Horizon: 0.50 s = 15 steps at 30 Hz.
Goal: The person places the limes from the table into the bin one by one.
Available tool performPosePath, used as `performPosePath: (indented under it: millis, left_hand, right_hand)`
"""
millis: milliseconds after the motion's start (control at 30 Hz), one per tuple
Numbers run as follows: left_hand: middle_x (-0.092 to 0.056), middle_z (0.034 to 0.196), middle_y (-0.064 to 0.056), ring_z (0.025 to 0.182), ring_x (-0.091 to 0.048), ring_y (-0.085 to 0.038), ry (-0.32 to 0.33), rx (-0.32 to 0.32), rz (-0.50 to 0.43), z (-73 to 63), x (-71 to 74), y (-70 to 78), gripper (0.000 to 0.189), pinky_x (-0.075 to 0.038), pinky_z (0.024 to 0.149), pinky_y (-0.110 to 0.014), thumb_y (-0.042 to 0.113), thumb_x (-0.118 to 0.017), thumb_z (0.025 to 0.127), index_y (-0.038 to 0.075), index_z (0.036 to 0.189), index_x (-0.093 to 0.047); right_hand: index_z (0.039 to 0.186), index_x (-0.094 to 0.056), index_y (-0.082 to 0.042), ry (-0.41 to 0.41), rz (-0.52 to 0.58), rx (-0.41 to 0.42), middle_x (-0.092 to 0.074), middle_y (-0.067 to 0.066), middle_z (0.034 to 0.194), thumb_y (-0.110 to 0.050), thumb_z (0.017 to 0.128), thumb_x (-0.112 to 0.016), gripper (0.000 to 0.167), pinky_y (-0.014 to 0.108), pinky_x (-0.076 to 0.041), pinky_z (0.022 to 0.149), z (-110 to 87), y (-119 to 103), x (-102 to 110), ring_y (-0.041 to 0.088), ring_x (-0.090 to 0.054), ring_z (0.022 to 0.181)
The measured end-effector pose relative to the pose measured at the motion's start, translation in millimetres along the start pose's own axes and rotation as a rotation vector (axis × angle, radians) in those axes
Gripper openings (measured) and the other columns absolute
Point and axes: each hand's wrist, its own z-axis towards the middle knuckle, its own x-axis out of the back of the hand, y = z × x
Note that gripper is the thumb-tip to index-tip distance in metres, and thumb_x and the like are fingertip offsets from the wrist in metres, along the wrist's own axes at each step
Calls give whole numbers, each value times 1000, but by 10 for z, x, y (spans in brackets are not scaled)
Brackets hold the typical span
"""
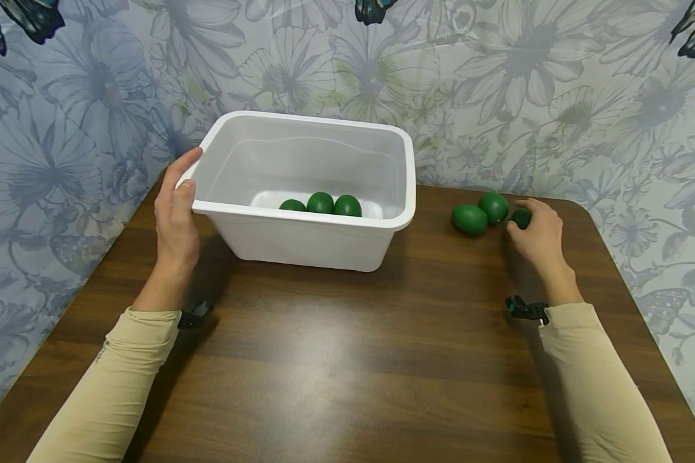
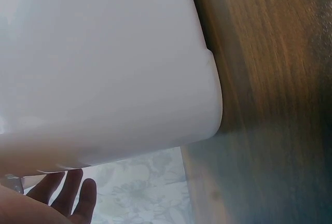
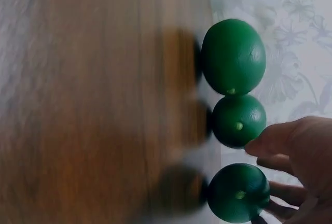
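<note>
A white plastic tub (image 1: 307, 241) stands on the table, with three green limes (image 1: 320, 203) showing inside above its front rim. My left hand (image 1: 176, 218) grips the tub's left end by the rim; in the left wrist view, its fingers (image 2: 85, 198) show below the tub's wall. To the right, my right hand (image 1: 537, 235) has its thumb and fingers around a dark green lime (image 3: 238, 193). The thumb tip lies between it and the neighbouring lime (image 3: 238, 121). Beyond that one sits a larger lime (image 3: 233, 56).
The brown wooden table (image 1: 324, 360) meets a wall with floral paper (image 1: 527, 96) at the back and sides. A dark strap device (image 1: 195, 315) is on the left wrist and another strap device (image 1: 526, 308) on the right.
</note>
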Motion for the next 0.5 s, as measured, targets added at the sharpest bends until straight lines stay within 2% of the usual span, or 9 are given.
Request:
performPosePath:
  millis: [167,333,500]
  left_hand:
    - [-62,144,-8,122,-57,-21,2,-3,4,0,1,7,52,-40,98,-29,28,-40,101,18,147,-63]
    - [-62,145,-10,123,-57,-22,3,-4,-16,1,-7,7,52,-40,99,-28,27,-40,101,16,147,-63]
    - [-62,145,-9,123,-57,-22,4,-3,-19,-4,-8,9,52,-39,99,-28,27,-40,101,16,146,-63]
  right_hand:
    - [139,-57,11,21,-18,-25,-55,40,139,2,91,-64,49,72,-29,111,-30,79,24,60,-45,130]
    - [149,-45,11,3,-23,-77,-46,42,146,3,93,-64,60,74,-28,111,-49,150,25,63,-40,135]
    - [151,-40,10,26,3,-105,-43,42,149,-2,96,-62,60,72,-25,114,-84,184,10,62,-38,137]
